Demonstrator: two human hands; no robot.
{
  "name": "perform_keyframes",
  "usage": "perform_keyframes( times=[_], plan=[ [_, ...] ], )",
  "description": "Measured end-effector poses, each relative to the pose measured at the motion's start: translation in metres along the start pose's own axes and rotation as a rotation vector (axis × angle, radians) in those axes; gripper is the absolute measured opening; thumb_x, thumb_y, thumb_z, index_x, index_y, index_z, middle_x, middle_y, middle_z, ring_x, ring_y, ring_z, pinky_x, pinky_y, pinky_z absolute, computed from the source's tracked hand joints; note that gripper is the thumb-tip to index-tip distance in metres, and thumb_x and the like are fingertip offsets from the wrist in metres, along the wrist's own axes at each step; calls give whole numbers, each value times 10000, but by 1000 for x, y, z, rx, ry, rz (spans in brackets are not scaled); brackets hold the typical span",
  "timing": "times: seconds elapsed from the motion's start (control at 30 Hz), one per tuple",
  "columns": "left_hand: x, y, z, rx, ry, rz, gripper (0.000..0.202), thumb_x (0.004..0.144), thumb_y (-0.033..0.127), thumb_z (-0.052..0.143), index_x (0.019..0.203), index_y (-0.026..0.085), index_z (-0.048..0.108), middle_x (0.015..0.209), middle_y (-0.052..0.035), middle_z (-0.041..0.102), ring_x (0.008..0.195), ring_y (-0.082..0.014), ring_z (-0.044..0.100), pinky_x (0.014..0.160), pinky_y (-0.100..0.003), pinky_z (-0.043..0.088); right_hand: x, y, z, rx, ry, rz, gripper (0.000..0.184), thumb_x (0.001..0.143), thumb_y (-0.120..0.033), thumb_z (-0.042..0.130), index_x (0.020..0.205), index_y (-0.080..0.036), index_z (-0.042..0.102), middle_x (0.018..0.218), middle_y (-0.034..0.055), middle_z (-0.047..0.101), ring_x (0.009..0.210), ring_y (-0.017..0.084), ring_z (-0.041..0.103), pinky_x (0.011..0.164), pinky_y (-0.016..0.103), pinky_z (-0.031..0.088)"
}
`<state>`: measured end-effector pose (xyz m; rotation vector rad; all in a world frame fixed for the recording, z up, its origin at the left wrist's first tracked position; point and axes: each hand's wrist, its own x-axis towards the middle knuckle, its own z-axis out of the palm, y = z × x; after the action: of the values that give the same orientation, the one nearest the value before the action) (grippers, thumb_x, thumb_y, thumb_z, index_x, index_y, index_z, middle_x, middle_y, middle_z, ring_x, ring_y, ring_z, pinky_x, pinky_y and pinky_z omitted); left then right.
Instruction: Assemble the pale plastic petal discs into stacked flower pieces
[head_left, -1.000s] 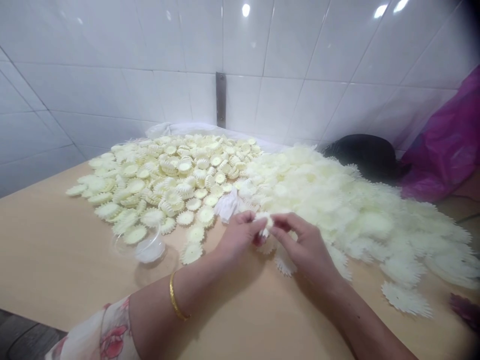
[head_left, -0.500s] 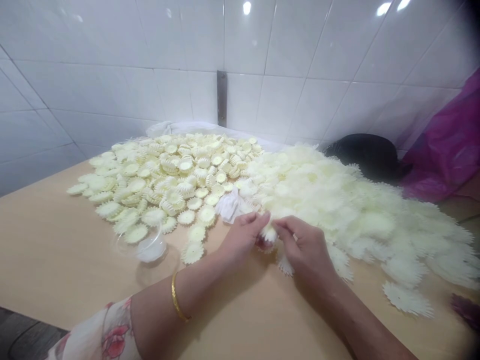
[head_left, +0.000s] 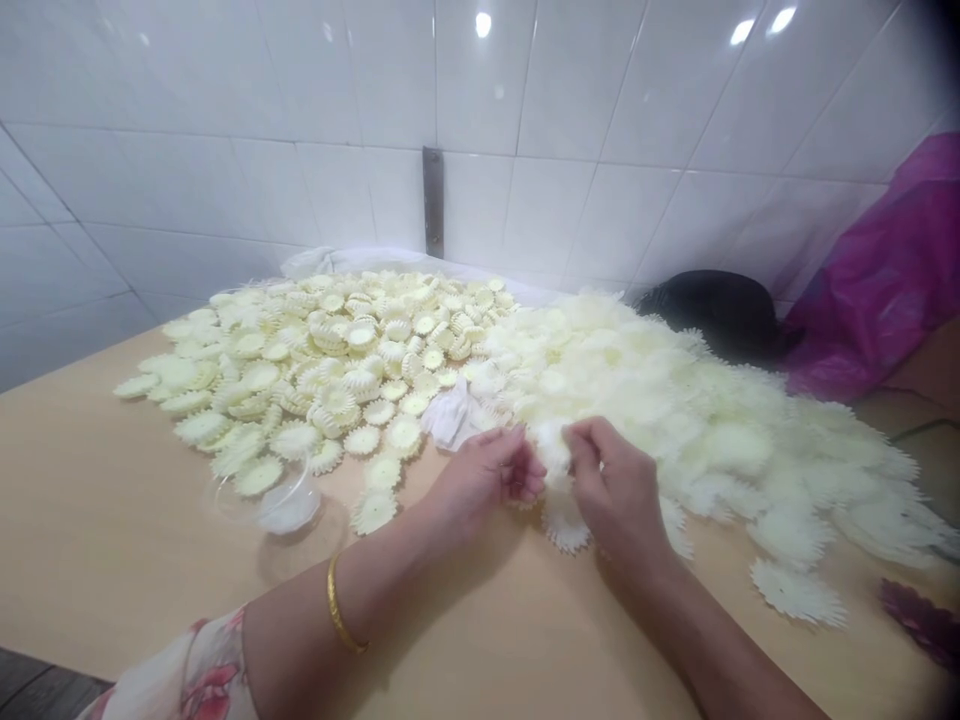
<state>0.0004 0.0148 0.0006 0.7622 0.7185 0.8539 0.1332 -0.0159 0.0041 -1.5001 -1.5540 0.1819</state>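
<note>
My right hand [head_left: 616, 492] is closed in a pinch on a pale, blurred fabric flower piece [head_left: 553, 447], held up just in front of the loose pile. Left of it, my left hand [head_left: 491, 475] has its fingers curled in with the thumb against them; whether anything sits in them is hidden. Below the right fingertips lies a flat, pale yellow petal disc [head_left: 566, 525] with a notched edge. A crumpled white tissue-like piece [head_left: 450, 415] rests beyond my left hand.
At left is a heap of cupped, pale yellow flower pieces [head_left: 330, 345]; at right, a pile of flat petal discs [head_left: 675, 400]. A clear small dish [head_left: 289, 508] sits on the wooden table [head_left: 97, 500]. Behind are a black object [head_left: 709, 312] and a magenta bag [head_left: 870, 280].
My hands have drawn slightly apart. The small bunched white piece between both hands has shifted up and right, now at my right fingertips and looking more spread. The view has turned slightly right.
</note>
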Motion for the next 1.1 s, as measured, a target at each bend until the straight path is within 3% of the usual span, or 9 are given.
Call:
perform_keyframes(
  times=[0.1,0.23,0.4,0.6,0.67,0.8,0.97,1.1],
  plan=[
    [-1,0,-2,18,-7,25,266,695,372,649,810,165,528,754,-19,585,581,-102,566,551,-242,428,4,0,-1,177,-158,164,222,830,-310,432,646,-193,474,493,-33,485,469,113,464,478,213,365],
    [-3,-2,-3,115,-54,112,243,653,277,697,797,174,530,695,6,579,580,-91,556,579,-235,426,5,-3,-1,316,-317,229,213,813,-298,441,643,-183,499,523,-16,535,491,117,490,486,220,382],
    [-3,-2,-3,198,61,135,145,708,197,610,653,161,480,536,16,525,535,-90,519,584,-242,413,1,-7,-2,212,-322,164,199,811,-242,430,637,-183,505,534,-18,528,506,114,474,493,222,362],
    [0,-1,-3,362,175,211,185,721,248,593,620,169,460,499,27,486,485,-87,471,531,-237,373,3,-8,-5,301,-261,158,311,832,-434,437,671,-182,522,603,-6,519,605,134,506,548,235,379],
    [-1,-1,-4,399,166,239,190,721,259,593,619,169,461,521,26,489,506,-87,476,541,-237,377,3,-9,-5,298,-283,151,271,796,-433,498,705,-181,541,601,-15,499,574,123,462,516,231,350],
    [-3,-3,-4,415,134,285,193,711,305,613,663,169,485,571,29,489,553,-91,504,569,-236,392,1,-7,-3,262,-253,168,290,791,-385,498,589,-179,464,509,-42,390,485,92,339,451,220,277],
    [-3,-3,-3,289,45,178,227,687,317,649,819,179,525,702,20,523,549,-77,511,578,-241,410,2,-6,-4,276,-278,204,305,750,-375,534,554,-188,393,481,-55,343,472,85,315,436,209,260],
    [-3,-2,-3,204,-58,143,207,705,325,638,774,164,527,677,12,517,571,-89,534,627,-263,436,5,-9,-6,293,-251,239,351,722,-397,568,519,-192,367,467,-64,307,462,79,286,425,206,247]
  ],
)
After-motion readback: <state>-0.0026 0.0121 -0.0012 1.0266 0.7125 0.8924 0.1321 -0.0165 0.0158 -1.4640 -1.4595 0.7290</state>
